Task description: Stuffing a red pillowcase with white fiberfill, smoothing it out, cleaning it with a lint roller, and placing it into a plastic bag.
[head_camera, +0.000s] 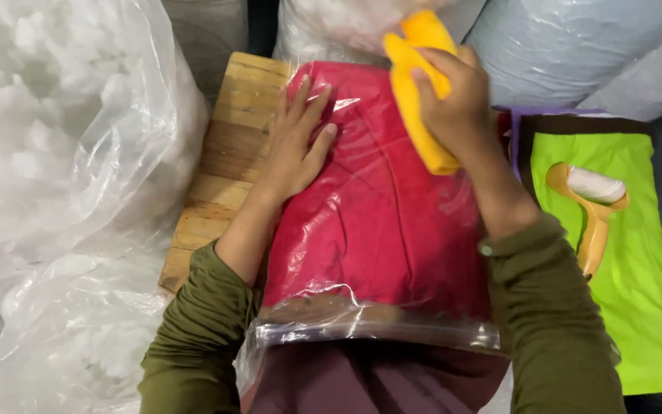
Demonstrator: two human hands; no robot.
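Package: clear plastic bag of folded red cloth [377,222], centre, on wooden board [231,146].
Left hand [296,146]: flat, fingers spread on it.
Right hand [457,103]: gripping yellow cloth [419,92].
Hidden: bag's open bottom edge, cut off.

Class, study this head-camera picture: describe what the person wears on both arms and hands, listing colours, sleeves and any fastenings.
Both arms wear long olive-green sleeves of soft fabric, ending at the wrists. The right sleeve has a small pale button at its cuff; the left sleeve shows none. The left hand and right hand are bare: no gloves, rings or watch visible.
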